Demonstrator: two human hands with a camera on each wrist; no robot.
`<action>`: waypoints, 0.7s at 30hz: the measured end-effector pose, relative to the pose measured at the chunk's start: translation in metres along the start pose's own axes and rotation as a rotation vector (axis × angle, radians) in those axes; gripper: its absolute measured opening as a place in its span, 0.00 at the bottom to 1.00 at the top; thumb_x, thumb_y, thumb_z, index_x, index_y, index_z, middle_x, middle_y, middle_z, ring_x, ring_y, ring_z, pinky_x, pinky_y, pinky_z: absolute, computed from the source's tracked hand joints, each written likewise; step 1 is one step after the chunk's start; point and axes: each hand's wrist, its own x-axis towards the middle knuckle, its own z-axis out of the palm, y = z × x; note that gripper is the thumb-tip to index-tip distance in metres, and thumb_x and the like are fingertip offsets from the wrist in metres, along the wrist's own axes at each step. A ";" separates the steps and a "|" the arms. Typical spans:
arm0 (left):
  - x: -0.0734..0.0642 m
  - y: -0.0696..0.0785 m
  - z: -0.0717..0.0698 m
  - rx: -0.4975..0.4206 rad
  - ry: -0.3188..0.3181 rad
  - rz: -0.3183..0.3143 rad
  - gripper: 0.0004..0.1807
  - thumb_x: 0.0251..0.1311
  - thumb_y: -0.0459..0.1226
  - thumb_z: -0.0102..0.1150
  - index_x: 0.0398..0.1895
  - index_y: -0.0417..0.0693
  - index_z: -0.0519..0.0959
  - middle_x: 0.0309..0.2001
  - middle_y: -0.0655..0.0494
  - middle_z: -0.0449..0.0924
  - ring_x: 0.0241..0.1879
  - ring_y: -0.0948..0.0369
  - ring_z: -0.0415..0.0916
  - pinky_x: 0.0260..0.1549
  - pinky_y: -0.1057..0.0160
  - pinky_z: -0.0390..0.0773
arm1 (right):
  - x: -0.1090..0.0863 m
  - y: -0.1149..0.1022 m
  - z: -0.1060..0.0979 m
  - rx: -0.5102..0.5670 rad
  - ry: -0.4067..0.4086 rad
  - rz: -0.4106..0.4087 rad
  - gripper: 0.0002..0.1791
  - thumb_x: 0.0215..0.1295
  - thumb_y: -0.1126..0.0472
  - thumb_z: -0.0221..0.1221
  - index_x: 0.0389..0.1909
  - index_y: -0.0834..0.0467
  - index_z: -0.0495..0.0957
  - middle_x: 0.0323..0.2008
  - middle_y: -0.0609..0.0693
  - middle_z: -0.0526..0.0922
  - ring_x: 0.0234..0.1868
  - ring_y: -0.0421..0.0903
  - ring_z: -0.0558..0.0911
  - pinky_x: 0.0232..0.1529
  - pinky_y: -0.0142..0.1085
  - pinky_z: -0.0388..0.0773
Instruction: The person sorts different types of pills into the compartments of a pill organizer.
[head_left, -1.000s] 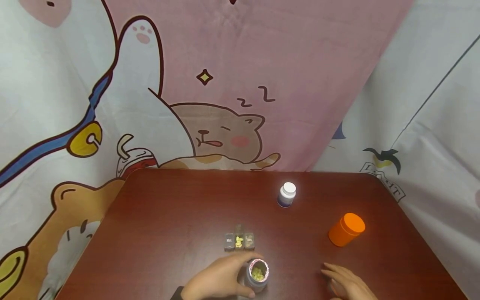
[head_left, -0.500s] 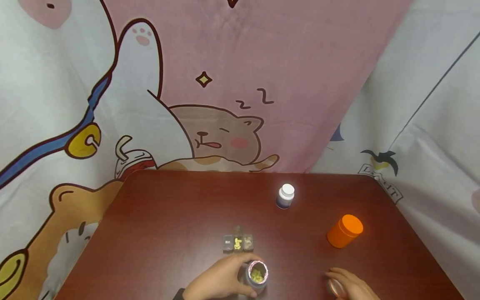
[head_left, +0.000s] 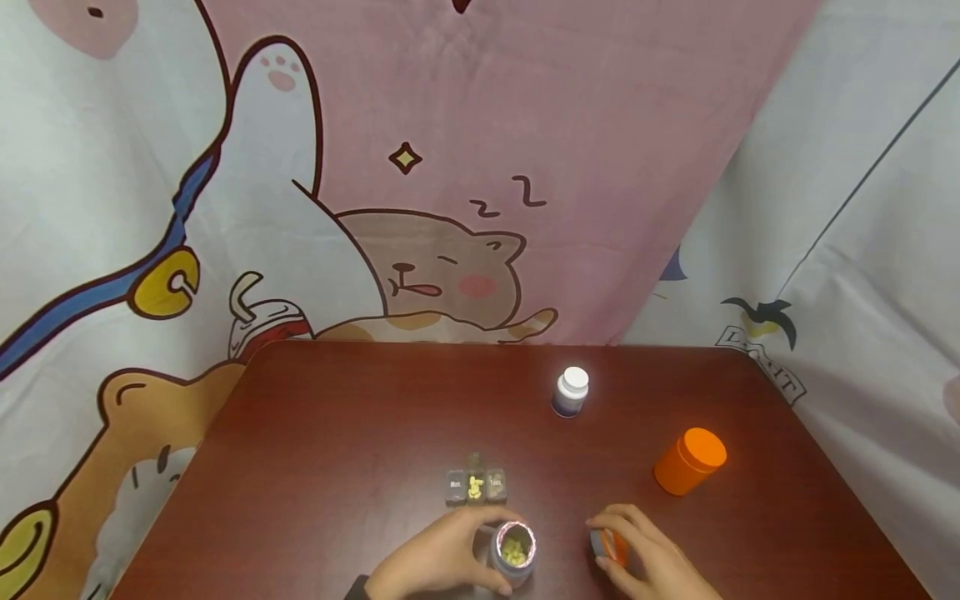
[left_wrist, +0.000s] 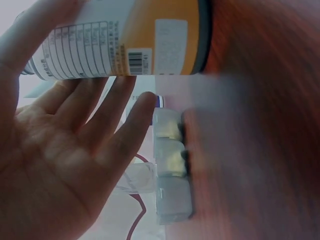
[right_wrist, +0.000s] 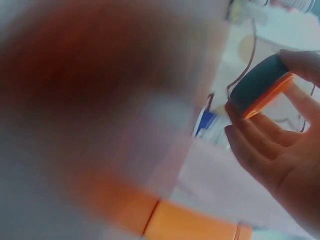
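My left hand [head_left: 442,552] grips a pill bottle [head_left: 516,577], thumb on one side and fingers on the other. The bottle stands uncapped with yellow tablets [head_left: 513,550] inside; the left wrist view shows its white and orange label [left_wrist: 135,55]. Between the thumb and fingers of my right hand [head_left: 652,554] is a screw cap [right_wrist: 262,82], dark grey outside with an orange lining, held to the right of the bottle. Just beyond the left hand lies a small clear pill organizer [head_left: 456,486]. Its middle compartment has the lid up and yellow tablets in it.
Farther back on the dark red table [head_left: 360,417] stands a white bottle [head_left: 572,392] with a white cap. An orange jar [head_left: 684,468] with an orange lid stands at the right. A printed cloth [head_left: 600,167] hangs behind the table.
My right hand has turned the cap and carried it left, closer to the bottle. The left hand and bottle have stayed in place.
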 end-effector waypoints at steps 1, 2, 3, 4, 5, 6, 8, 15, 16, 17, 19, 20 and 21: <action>0.000 -0.001 0.000 -0.004 0.000 0.005 0.34 0.35 0.44 0.76 0.52 0.54 0.76 0.46 0.62 0.83 0.48 0.66 0.75 0.49 0.56 0.79 | 0.006 -0.004 0.002 0.022 0.017 -0.016 0.28 0.43 0.61 0.71 0.49 0.48 0.76 0.45 0.41 0.76 0.40 0.36 0.75 0.35 0.29 0.79; 0.000 -0.002 0.000 -0.009 -0.001 0.007 0.34 0.35 0.44 0.76 0.52 0.54 0.76 0.46 0.62 0.83 0.48 0.66 0.75 0.49 0.56 0.79 | 0.011 -0.007 0.003 0.036 0.023 -0.022 0.28 0.46 0.60 0.71 0.50 0.48 0.74 0.46 0.42 0.75 0.43 0.37 0.75 0.39 0.28 0.78; 0.000 -0.003 0.000 -0.007 -0.003 0.015 0.34 0.35 0.45 0.76 0.52 0.54 0.76 0.46 0.61 0.83 0.48 0.65 0.75 0.49 0.56 0.79 | 0.016 -0.011 0.004 0.049 0.031 -0.024 0.28 0.47 0.60 0.70 0.51 0.47 0.73 0.47 0.42 0.75 0.45 0.38 0.75 0.43 0.28 0.77; 0.001 -0.003 0.000 -0.010 -0.005 0.016 0.34 0.35 0.45 0.75 0.52 0.53 0.76 0.46 0.61 0.83 0.48 0.65 0.75 0.49 0.56 0.79 | 0.021 -0.015 0.004 0.058 0.033 -0.026 0.28 0.49 0.60 0.69 0.53 0.46 0.72 0.49 0.43 0.75 0.47 0.38 0.74 0.45 0.28 0.77; 0.001 -0.003 0.000 -0.009 -0.007 0.018 0.34 0.36 0.45 0.75 0.52 0.53 0.76 0.46 0.61 0.83 0.49 0.65 0.75 0.49 0.55 0.79 | 0.025 -0.018 0.005 0.080 0.037 -0.030 0.28 0.51 0.61 0.68 0.55 0.47 0.72 0.49 0.43 0.74 0.48 0.39 0.73 0.46 0.29 0.76; 0.001 -0.004 0.000 -0.007 -0.009 0.019 0.34 0.36 0.45 0.75 0.52 0.54 0.76 0.46 0.61 0.83 0.49 0.65 0.75 0.49 0.55 0.80 | 0.029 -0.020 0.005 0.108 0.046 -0.039 0.29 0.51 0.63 0.67 0.56 0.47 0.72 0.50 0.44 0.74 0.49 0.40 0.73 0.47 0.31 0.76; 0.001 -0.004 0.000 -0.006 -0.013 0.010 0.34 0.36 0.46 0.75 0.52 0.54 0.76 0.47 0.61 0.83 0.49 0.65 0.75 0.49 0.55 0.80 | 0.036 -0.025 0.007 0.150 0.071 -0.048 0.29 0.52 0.65 0.66 0.57 0.48 0.72 0.51 0.45 0.73 0.50 0.40 0.72 0.47 0.31 0.76; 0.001 -0.003 0.000 -0.034 -0.017 -0.001 0.33 0.36 0.45 0.75 0.52 0.56 0.76 0.47 0.61 0.82 0.49 0.66 0.75 0.50 0.56 0.80 | 0.054 -0.043 0.014 0.618 0.125 -0.039 0.24 0.52 0.77 0.61 0.50 0.63 0.67 0.54 0.57 0.73 0.54 0.44 0.72 0.50 0.22 0.72; 0.001 -0.003 0.000 -0.036 -0.019 -0.004 0.33 0.37 0.45 0.75 0.52 0.56 0.76 0.48 0.62 0.82 0.49 0.66 0.75 0.50 0.56 0.80 | 0.055 -0.046 0.014 0.715 0.098 -0.028 0.22 0.53 0.78 0.59 0.49 0.65 0.65 0.55 0.58 0.72 0.55 0.44 0.73 0.50 0.23 0.73; 0.001 -0.004 0.000 -0.036 -0.022 0.001 0.33 0.37 0.45 0.75 0.53 0.56 0.76 0.48 0.62 0.82 0.49 0.66 0.75 0.50 0.57 0.80 | 0.055 -0.048 0.014 0.806 0.064 -0.020 0.21 0.55 0.79 0.57 0.47 0.67 0.63 0.56 0.59 0.71 0.55 0.45 0.73 0.50 0.25 0.74; 0.001 -0.004 0.000 -0.040 -0.025 -0.007 0.34 0.37 0.45 0.75 0.54 0.58 0.75 0.49 0.63 0.82 0.50 0.66 0.74 0.51 0.56 0.79 | 0.057 -0.053 0.016 0.959 -0.010 -0.016 0.18 0.56 0.80 0.55 0.45 0.69 0.59 0.57 0.62 0.70 0.55 0.47 0.74 0.49 0.29 0.75; 0.001 -0.004 0.000 -0.047 -0.028 -0.014 0.34 0.37 0.45 0.75 0.54 0.59 0.75 0.50 0.64 0.81 0.51 0.66 0.74 0.52 0.56 0.78 | 0.057 -0.055 0.017 1.014 -0.044 -0.026 0.18 0.57 0.80 0.54 0.44 0.70 0.58 0.58 0.64 0.69 0.55 0.49 0.74 0.51 0.31 0.76; 0.001 -0.004 0.001 -0.052 -0.030 -0.023 0.34 0.37 0.45 0.75 0.54 0.60 0.75 0.50 0.65 0.81 0.51 0.67 0.74 0.53 0.55 0.78 | 0.057 -0.056 0.019 1.047 -0.068 -0.051 0.18 0.56 0.80 0.55 0.43 0.70 0.58 0.58 0.66 0.69 0.55 0.51 0.74 0.54 0.33 0.75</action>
